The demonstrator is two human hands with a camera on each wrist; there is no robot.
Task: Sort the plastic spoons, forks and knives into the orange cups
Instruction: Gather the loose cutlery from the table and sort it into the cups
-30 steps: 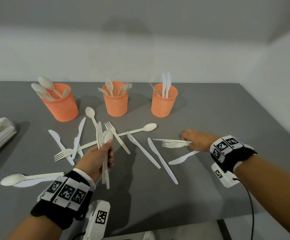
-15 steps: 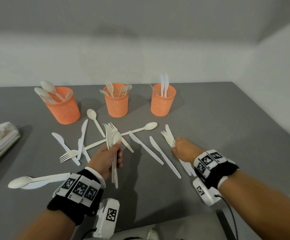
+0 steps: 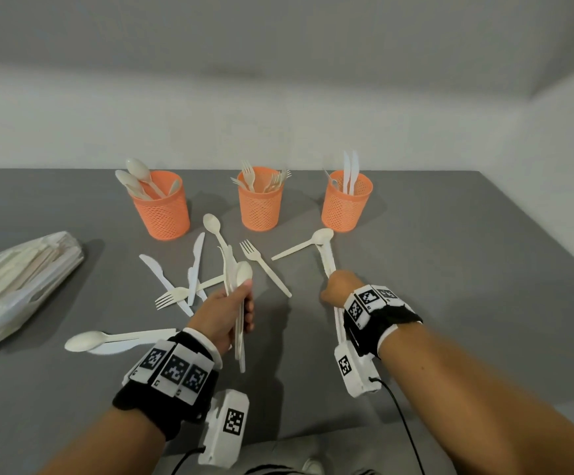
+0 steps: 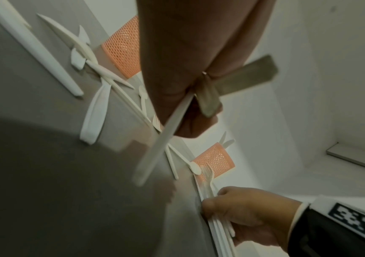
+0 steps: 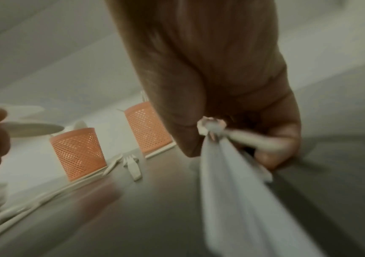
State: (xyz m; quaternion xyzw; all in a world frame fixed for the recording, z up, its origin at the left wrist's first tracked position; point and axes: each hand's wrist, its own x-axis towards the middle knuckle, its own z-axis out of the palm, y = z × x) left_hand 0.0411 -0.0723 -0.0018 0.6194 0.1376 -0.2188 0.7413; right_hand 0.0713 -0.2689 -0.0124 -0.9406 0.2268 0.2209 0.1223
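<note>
Three orange mesh cups stand in a row at the back: one with spoons point(image 3: 162, 210), one with forks point(image 3: 260, 204), one with knives point(image 3: 346, 205). My left hand point(image 3: 227, 310) grips an upright bundle of white cutlery with a spoon point(image 3: 243, 273) on top; its handles point(image 4: 166, 132) show in the left wrist view. My right hand point(image 3: 338, 286) grips another bundle of knives and a fork point(image 3: 326, 260), pointing away from me towards the knife cup. Loose on the table lie a fork point(image 3: 265, 265), a spoon point(image 3: 313, 241), another spoon point(image 3: 215, 228) and crossed knives point(image 3: 194, 265).
A clear plastic bag of cutlery point(image 3: 21, 279) lies at the table's left. A spoon point(image 3: 90, 341) rests on a knife near my left wrist. The grey table point(image 3: 450, 269) ends in a white wall behind and a wall at the right.
My right hand lifted a fork and knives off the table's right side, swung them to point away and moved left. Two knives that lay mid-table are gone from there. My left hand kept its bundle.
</note>
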